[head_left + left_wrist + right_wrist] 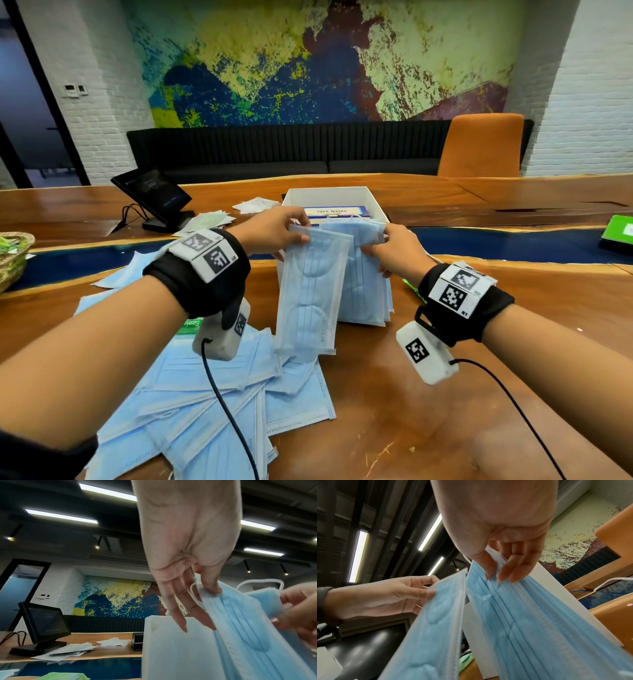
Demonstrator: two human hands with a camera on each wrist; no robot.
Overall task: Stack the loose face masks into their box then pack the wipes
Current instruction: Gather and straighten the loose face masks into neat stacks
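Loose masks (219,404) lay nearest us on the table (428,411) | left hand (270,229) pinched one mask (310,294) by its top, hanging long-axis down | right hand (397,246) pinched a stack (366,284) just beside | box (373,200) stood directly behind, right hand nearer.

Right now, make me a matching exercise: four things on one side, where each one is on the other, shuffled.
Things:
1. single mask
2. bunch of masks
3. loose masks
4. tablet screen

Places:
A. spread on the table, near left
B. hanging from the right hand
C. standing far left on the table
D. hanging from the left hand

Pairs: 1-D, 2-B, 3-A, 4-C
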